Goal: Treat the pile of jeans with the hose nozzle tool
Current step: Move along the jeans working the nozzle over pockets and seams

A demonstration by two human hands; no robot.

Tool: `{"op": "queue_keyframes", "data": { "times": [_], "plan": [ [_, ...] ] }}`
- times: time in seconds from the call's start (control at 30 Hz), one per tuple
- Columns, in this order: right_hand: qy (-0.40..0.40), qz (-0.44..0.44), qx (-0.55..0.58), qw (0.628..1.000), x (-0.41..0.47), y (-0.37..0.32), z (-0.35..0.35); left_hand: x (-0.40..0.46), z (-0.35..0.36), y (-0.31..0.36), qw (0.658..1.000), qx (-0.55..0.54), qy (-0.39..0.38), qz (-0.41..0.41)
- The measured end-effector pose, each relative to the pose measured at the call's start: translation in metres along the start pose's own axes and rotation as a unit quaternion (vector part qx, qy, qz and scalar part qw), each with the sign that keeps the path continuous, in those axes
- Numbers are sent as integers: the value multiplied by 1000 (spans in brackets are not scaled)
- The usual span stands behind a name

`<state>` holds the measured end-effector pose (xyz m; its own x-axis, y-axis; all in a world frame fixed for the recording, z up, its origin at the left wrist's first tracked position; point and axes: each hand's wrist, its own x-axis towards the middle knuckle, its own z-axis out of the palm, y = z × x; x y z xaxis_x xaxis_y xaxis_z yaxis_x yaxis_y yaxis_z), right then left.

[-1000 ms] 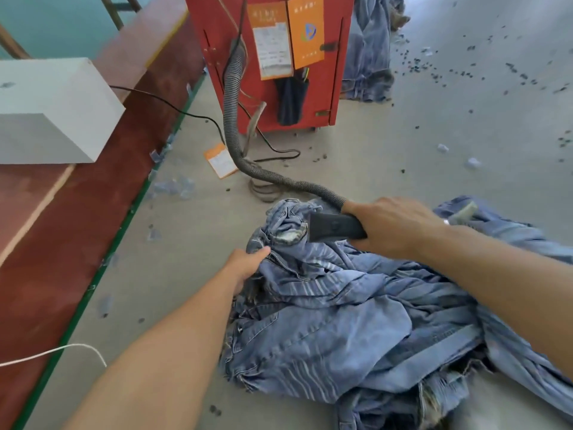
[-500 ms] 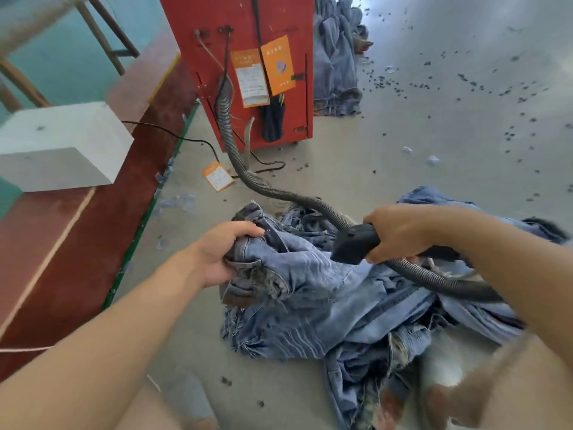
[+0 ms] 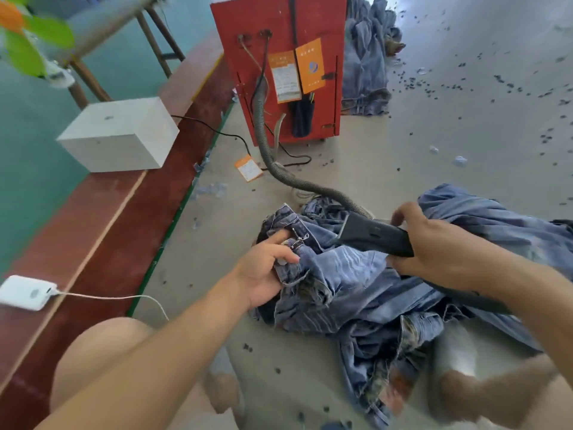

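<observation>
Concrete floor (image 3: 403,169) all round me, dotted with dark bits thickest at 1–2 o'clock. Red-brown raised platform (image 3: 102,231) runs along the 9 o'clock side. One red machine cabinet (image 3: 279,32) at 12 o'clock, two paper tags on its face, one orange (image 3: 310,66) and one orange-topped white (image 3: 285,77); a third orange tag (image 3: 248,168) lies on the floor just in front.

Two jeans piles: the pile of jeans (image 3: 366,293) I'm treating lies at centre to 4 o'clock, a second heap (image 3: 367,57) stands beside the cabinet at 1 o'clock.

One corrugated grey hose (image 3: 263,131) drops from the cabinet and curves across the floor to the black nozzle tool (image 3: 376,235), which lies over the pile's top.

One white box (image 3: 121,135) on the platform at 10 o'clock, black cable behind it. One small white device (image 3: 26,292) at 8 o'clock, white cord trailing off.

My right hand (image 3: 434,243) grips the nozzle tool's rear end, fingers wrapped round. My left hand (image 3: 263,271) pinches the denim waistband by the zip, thumb on top.

My knee (image 3: 102,346) at 7 o'clock; blurred foot at 5 o'clock.
</observation>
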<state>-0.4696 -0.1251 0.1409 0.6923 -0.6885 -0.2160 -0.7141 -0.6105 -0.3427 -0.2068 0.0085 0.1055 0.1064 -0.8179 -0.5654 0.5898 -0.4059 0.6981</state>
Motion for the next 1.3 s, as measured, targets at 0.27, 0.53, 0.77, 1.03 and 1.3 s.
{"op": "queue_keyframes", "data": {
  "times": [0.27, 0.53, 0.77, 1.03, 1.3],
  "plan": [
    [85, -63, 8, 994, 3, -11, 1, 18, -5, 27, 990, 98, -100, 20],
    [93, -36, -10, 995, 7, -26, 3, 38, -6, 23, 997, 59, -44, 38],
    [101, -3, 47, 994, 14, -23, -8, 49, -10, 24, 998, 34, -39, 37],
    [134, 8, 46, 990, 38, -42, -1, 49, -7, 14, 986, 113, -99, 67],
    [102, 20, 27, 994, 33, -27, -9, 48, -4, 19, 982, 127, -112, 85]
  ]
}}
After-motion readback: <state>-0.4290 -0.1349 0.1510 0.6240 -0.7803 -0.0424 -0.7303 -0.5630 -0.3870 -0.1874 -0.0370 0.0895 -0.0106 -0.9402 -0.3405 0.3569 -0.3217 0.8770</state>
